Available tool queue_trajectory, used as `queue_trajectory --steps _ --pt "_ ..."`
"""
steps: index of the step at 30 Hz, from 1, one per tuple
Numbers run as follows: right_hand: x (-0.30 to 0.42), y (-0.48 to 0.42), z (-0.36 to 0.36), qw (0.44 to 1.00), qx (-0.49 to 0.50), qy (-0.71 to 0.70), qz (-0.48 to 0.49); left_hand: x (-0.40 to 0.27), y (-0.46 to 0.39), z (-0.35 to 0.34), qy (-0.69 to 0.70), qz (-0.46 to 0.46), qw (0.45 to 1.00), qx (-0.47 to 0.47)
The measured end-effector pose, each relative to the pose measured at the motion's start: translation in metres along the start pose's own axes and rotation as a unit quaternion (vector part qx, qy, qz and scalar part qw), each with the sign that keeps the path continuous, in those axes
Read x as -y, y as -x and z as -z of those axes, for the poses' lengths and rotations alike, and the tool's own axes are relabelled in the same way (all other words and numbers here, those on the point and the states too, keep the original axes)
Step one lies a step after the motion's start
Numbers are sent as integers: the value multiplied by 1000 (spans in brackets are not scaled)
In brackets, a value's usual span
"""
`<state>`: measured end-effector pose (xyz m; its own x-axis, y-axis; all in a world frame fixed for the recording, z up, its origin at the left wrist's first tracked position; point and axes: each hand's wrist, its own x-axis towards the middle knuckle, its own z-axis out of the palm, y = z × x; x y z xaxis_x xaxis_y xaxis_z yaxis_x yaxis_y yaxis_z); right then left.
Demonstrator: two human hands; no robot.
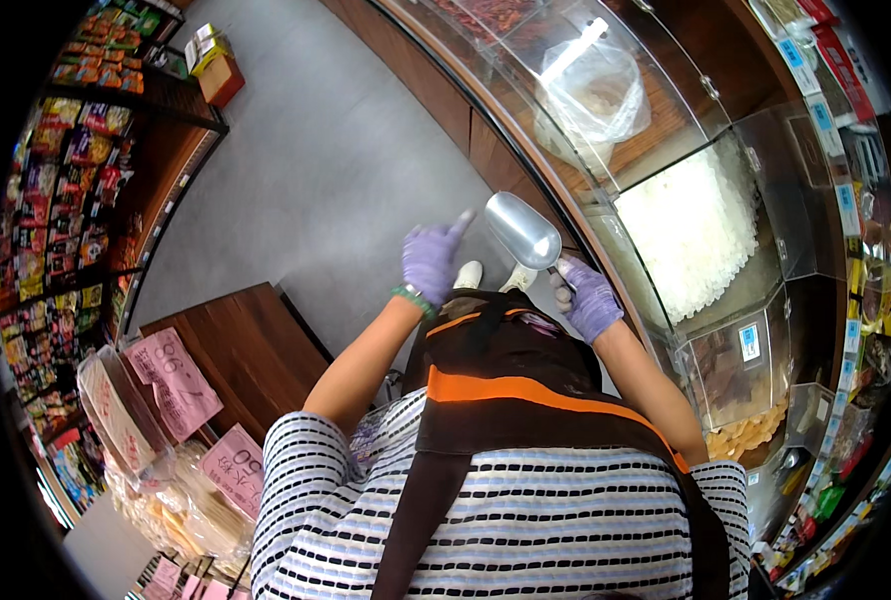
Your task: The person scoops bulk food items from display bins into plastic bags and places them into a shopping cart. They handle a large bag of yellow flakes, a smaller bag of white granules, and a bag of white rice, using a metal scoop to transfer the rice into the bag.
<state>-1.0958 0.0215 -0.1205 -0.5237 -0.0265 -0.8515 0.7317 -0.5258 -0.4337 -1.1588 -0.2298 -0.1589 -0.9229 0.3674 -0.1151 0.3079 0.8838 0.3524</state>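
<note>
My right hand [592,297], in a purple knit glove, is closed around the dark handle of a metal scoop [524,231]. The scoop's bowl points away from me and appears empty, beside the front of the bulk-food counter. My left hand [432,259], gloved alike, is held over the floor with its index finger stretched out and nothing in it. To the right, white crystal lumps like rock sugar [689,232] fill a clear bin whose lid [779,191] stands raised. An opened clear plastic bag [595,101] with pale contents sits in the neighbouring wood-bottomed compartment.
Another clear bin [738,367] holds dark pieces, near yellowish chunks [749,431]. Behind my left elbow stands a wooden table [243,352] beside packaged dry noodles and pink price signs [174,382]. Shelves of snack packets [63,187] line the left; boxes [217,67] sit at their end.
</note>
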Motion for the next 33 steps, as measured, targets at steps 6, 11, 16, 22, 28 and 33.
queue_trajectory --steps 6,11,16,22,28,33 --pt "-2 11 -16 993 -5 103 49 -5 -46 1 -120 -12 990 76" --pt "-7 7 -6 988 -27 116 100 63 -36 -25 -168 98 973 125" --pt "-9 7 -4 991 -21 99 92 115 -27 -50 295 202 931 67" --pt "-9 8 -8 983 -4 143 119 83 -35 -3 652 272 706 55" --pt "-13 20 -19 926 -4 264 268 8 -18 45 44 -60 995 -62" --pt "-18 30 -20 893 -6 307 329 5 -20 37 -64 -54 996 -15"
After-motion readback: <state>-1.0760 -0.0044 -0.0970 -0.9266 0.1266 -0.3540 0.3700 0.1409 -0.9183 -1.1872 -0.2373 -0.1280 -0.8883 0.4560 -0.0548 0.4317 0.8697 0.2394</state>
